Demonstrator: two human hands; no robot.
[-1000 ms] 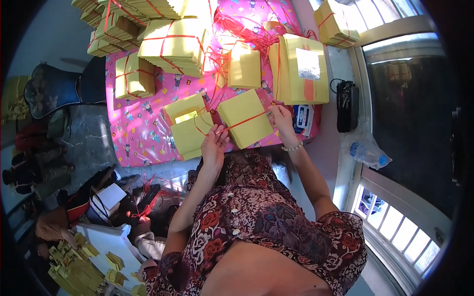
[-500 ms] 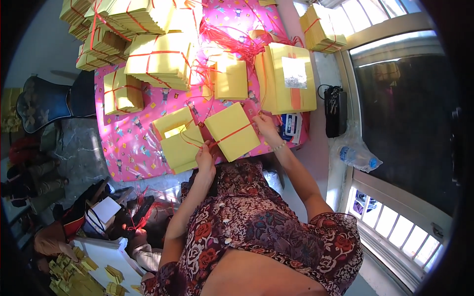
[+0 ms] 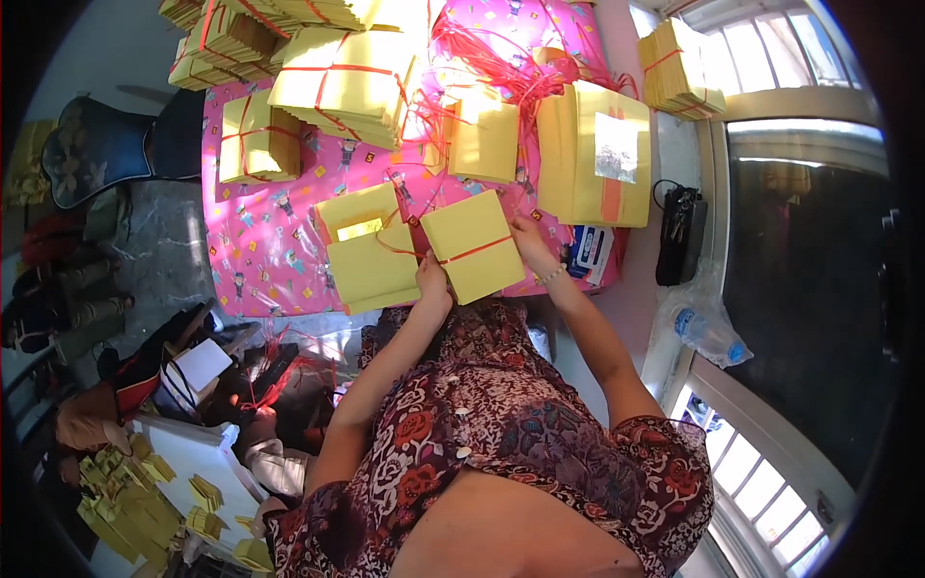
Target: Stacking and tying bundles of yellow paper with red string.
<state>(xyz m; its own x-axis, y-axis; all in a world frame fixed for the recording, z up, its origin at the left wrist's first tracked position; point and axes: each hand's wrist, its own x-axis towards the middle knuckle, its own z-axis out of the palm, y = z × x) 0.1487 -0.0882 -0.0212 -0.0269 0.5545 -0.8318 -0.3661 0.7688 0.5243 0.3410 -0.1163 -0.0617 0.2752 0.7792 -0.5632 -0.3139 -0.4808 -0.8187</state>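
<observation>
A small bundle of yellow envelopes lies slightly tilted at the near edge of the table, a red ribbon running across its lower half. At the bundle's left edge, my left hand is closed in a pinch on the ribbon. My right hand has its fingers closed at the right edge, where the ribbon goes over the side; its fingertips are partly hidden. Left of the bundle sits another yellow envelope stack with a notched opening, and a thin loop of ribbon lies over it.
Tied yellow bundles crowd the far left of the pink patterned tablecloth. Loose red ribbons lie tangled at the back. A larger yellow stack stands at right. A plastic bottle and black case lie beside the window.
The view has shifted, so the table sits further right and higher. The ribbon loop at my left hand looks smaller, and my right fingers appear closer to the bundle's edge.
</observation>
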